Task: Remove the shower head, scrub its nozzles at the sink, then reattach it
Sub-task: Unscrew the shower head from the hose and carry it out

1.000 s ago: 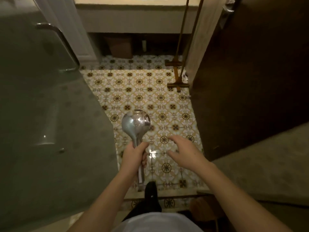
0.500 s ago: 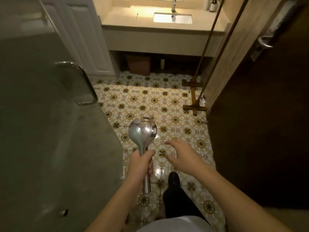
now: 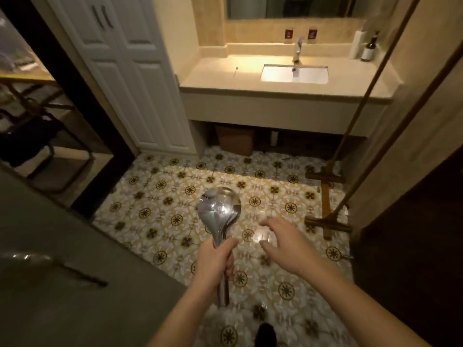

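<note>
My left hand grips the handle of a chrome shower head, held upright over the patterned floor with its round shiny back toward me; the nozzle face is hidden. My right hand hovers just right of it, fingers spread and relaxed, holding nothing. Ahead at the far wall is a white sink basin set in a beige counter, with a chrome faucet behind it.
A glass shower door with a metal handle stands at my left. White cabinet doors flank the counter. A wooden-handled mop leans at right beside a dark door. A brown bin sits under the counter; a bottle stands by the mirror.
The view has lifted and moved forward, bringing the whole sink, counter and mirror into sight. The shower head stays in my left hand; my right hand stays open beside it.
</note>
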{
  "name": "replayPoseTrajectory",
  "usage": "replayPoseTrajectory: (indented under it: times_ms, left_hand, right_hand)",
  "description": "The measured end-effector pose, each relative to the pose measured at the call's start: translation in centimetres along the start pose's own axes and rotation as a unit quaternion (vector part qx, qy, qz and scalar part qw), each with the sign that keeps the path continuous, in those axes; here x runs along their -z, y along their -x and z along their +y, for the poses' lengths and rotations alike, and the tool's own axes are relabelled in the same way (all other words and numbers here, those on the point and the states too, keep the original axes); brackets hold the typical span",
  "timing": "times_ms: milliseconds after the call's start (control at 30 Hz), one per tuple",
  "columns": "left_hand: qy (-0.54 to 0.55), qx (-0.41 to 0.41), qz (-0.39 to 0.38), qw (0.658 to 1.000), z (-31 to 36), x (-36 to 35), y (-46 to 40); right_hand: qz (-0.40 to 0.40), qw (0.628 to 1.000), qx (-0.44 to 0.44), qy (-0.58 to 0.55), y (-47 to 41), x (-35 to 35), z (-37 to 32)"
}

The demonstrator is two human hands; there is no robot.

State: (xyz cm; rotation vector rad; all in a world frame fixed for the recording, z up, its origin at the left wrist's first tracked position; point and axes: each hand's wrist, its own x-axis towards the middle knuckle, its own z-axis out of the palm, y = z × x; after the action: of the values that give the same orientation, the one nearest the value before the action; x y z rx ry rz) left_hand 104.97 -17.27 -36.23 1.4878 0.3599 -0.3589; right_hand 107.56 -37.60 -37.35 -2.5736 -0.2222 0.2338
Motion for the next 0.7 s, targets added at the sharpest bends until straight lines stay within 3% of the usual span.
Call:
replayPoseTrajectory:
  times_ms: [200,433,700]
  left_hand:
    - [0.036,0.015,0.037,0.999,4.9,-2.9,-11.8]
    - [0.057,0.024,-0.014,0.998,10.6,-4.4,-28.7]
    - [0.051,0.016,-0.009,0.999,21.2,-4.9,-47.3]
  right_hand:
    - [-0.012,1.000,-0.016,-0.005,-11.3,3.6,4.3]
    - [0.017,0.999,-0.049,-0.011,-26.4,6.8,8.6]
    - [0.037,0.993,-0.096,-0.060,-45.1,10.8,7.8]
